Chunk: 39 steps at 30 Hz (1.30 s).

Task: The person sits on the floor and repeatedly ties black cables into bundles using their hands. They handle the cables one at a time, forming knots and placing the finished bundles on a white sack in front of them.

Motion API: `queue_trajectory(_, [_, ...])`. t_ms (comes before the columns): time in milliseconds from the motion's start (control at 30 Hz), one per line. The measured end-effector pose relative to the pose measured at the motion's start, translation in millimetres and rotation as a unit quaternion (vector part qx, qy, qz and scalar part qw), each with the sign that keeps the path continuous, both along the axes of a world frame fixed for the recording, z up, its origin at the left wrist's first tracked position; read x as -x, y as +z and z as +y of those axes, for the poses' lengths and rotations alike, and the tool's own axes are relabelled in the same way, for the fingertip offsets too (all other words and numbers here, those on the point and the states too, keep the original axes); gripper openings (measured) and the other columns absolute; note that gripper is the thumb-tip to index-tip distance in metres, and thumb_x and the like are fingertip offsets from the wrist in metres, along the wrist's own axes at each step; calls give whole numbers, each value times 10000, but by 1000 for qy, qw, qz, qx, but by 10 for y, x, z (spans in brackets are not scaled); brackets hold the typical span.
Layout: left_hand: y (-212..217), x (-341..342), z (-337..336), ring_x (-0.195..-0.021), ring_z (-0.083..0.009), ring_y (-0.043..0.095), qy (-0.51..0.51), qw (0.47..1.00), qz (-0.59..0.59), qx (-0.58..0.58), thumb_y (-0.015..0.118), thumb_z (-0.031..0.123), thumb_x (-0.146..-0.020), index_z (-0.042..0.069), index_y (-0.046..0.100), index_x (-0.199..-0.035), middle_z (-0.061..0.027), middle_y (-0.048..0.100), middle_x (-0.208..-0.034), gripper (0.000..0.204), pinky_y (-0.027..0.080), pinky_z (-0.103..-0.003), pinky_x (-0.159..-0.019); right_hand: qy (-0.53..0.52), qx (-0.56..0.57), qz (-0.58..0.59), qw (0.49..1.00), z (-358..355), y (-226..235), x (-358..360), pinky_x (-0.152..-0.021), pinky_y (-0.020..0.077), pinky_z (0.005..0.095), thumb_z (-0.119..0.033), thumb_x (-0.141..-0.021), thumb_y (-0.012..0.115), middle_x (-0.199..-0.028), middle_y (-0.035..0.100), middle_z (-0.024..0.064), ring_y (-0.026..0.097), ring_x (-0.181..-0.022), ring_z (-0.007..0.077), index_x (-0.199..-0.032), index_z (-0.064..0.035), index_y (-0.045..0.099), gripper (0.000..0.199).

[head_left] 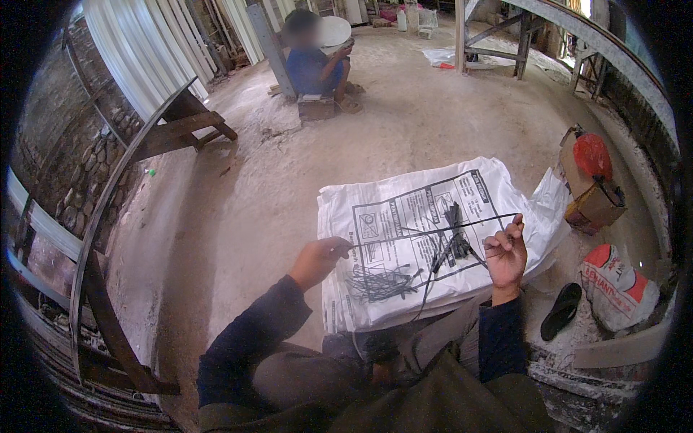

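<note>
Close to the grey knees (pixel 285 379), a pile of white sacks (pixel 337 209) is used as a flat place to work. On it, a loose heap of thin strings (pixel 382 283) is left lying toward the left, and a bunch of black strings (pixel 456 249) is left near the middle. Just over these, one black string (pixel 411 237) is held out straight: one part is pinched in the left hand (pixel 321 261), and the other is pinched by the fingertips of the right hand (pixel 506 254). So one string seems to be picked out and pulled tight, while many look yet to be used; how many are done cannot be told. To the right, a dark sandal (pixel 561 312) and a cardboard box (pixel 595 207) are seen. Far off, a white round tub (pixel 334 32) is held by a seated person (pixel 310 68).
</note>
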<state>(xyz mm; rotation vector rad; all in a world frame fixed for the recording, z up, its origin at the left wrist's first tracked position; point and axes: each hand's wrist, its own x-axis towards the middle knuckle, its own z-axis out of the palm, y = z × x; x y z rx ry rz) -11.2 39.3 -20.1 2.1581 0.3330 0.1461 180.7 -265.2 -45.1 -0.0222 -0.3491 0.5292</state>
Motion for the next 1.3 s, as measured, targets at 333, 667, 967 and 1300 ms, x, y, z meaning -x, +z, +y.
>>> queue_trajectory(333, [138, -61, -245, -739, -136, 557, 57, 955, 40, 287, 523, 177, -826, 0, 579, -965, -53, 607, -835, 232, 437, -251, -683, 83, 322, -119, 936, 541, -48, 590, -657, 468, 309, -182, -823, 549, -747, 582, 54, 584, -694, 167, -904, -89, 493, 135])
queue_trajectory(667, [194, -191, -1081, -736, -94, 533, 38, 982, -8, 184, 556, 183, -813, -26, 615, -917, -83, 615, -793, 241, 421, -232, -678, 125, 474, -130, 862, 653, 5, 882, -717, 430, 228, -61, -777, 604, -811, 589, 27, 545, -771, 98, -842, -44, 558, 81])
queue_trajectory(967, [143, -203, -1010, -709, -81, 532, 19, 971, 32, 234, 573, 135, -794, -34, 608, -916, -48, 615, -794, 212, 426, -221, -655, 78, 497, -146, 852, 693, -59, 849, -722, 414, 206, -14, -727, 639, -801, 582, 23, 534, -755, 85, -832, -34, 545, 143])
queue_trajectory(1300, [44, -212, -918, -736, -106, 565, -14, 957, 30, 288, 538, 103, -800, -65, 588, -931, -73, 609, -823, 219, 451, -217, -657, 64, 543, -194, 815, 703, -116, 859, -668, 413, 199, -3, -708, 641, -746, 566, 10, 521, -704, 73, -784, -46, 542, 131])
